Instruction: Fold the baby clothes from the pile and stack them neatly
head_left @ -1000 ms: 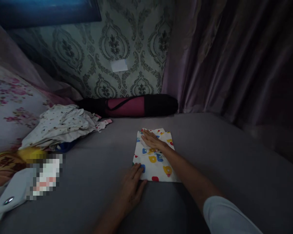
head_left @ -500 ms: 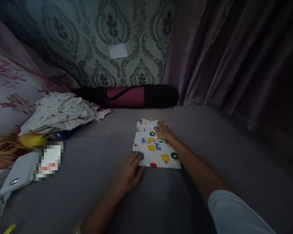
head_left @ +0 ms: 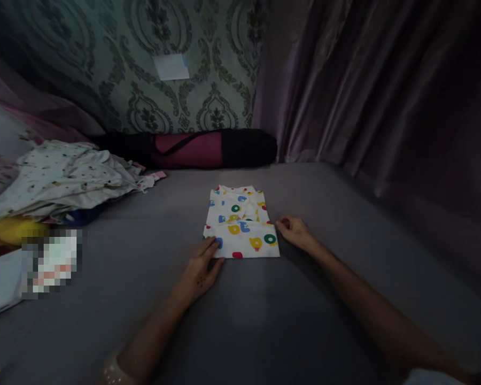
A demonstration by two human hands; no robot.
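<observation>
A small white cloth [head_left: 240,224] printed with coloured shapes lies folded flat on the grey bed sheet [head_left: 264,310]. My left hand [head_left: 200,267] rests flat on the sheet, fingers stretched, fingertips pressing the cloth's near left corner. My right hand [head_left: 294,231] lies on the sheet just off the cloth's right edge, fingers loosely curled, holding nothing that I can see.
A pile of spotted white clothes [head_left: 60,179] lies at the left. A black and maroon rolled bag [head_left: 192,149] sits against the patterned wall. A dark curtain [head_left: 377,96] hangs on the right. A white device [head_left: 0,283] lies near the left edge.
My right hand slid across the top of the cloth to the right and came off it onto the sheet. My left hand stayed at the near left corner.
</observation>
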